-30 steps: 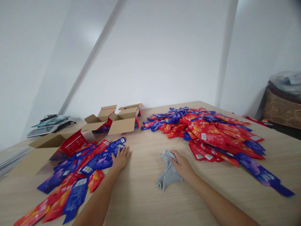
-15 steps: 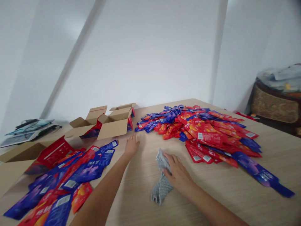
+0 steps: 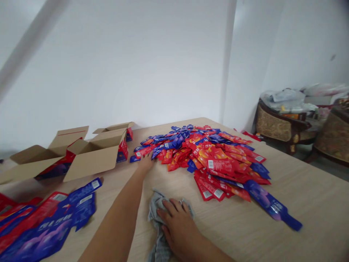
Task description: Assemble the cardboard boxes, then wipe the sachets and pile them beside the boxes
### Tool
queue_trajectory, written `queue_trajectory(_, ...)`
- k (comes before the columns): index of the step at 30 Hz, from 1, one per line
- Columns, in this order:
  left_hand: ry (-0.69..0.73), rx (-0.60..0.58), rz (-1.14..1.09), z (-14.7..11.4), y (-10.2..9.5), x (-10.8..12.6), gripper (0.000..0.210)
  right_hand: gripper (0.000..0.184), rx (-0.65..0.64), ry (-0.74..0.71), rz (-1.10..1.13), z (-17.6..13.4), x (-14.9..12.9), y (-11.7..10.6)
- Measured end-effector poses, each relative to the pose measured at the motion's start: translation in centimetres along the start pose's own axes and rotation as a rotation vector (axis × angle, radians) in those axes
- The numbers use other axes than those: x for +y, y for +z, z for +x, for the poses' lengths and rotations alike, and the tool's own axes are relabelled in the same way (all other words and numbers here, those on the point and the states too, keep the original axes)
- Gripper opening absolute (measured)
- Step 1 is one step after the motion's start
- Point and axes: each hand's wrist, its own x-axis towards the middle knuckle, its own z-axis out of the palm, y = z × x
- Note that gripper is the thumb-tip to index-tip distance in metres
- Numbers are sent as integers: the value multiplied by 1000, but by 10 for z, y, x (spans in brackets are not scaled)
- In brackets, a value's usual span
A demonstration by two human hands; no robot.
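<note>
Tabletop point(image 3: 169, 180), cloth point(image 3: 156, 208) under right hand point(image 3: 181, 229), grip unclear.

Decent lane of bare pale-wood tabletop point(image 3: 160, 178) between flat blue-and-red glossy pouches point(image 3: 43, 233) at left and the shiny red-and-blue packet heap point(image 3: 212, 154), but the bare left forearm point(image 3: 121, 214) and crumpled grey cloth point(image 3: 156, 211) hog it (open brown cardboard boxes point(image 3: 94, 162) block far left).

Patterned chair point(image 3: 272, 123) at R w/ plastic bags point(image 3: 289, 99); 2nd chair point(image 3: 334, 136) nr; white wall point(image 3: 152, 62) bkgd.
</note>
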Motion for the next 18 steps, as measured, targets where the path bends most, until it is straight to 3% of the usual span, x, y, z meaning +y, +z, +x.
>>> queue_trajectory(5, 10, -17, 10, -42, 6, 12, 55, 47, 37, -6, -40, 3, 3, -7)
queue_trajectory(10, 31, 47, -51, -112, 7, 35, 59, 54, 127, 26, -90, 8, 23, -14)
queue_trajectory(18, 95, 82, -515, -243, -16, 59, 72, 53, 341, 250, -192, 10, 58, -25)
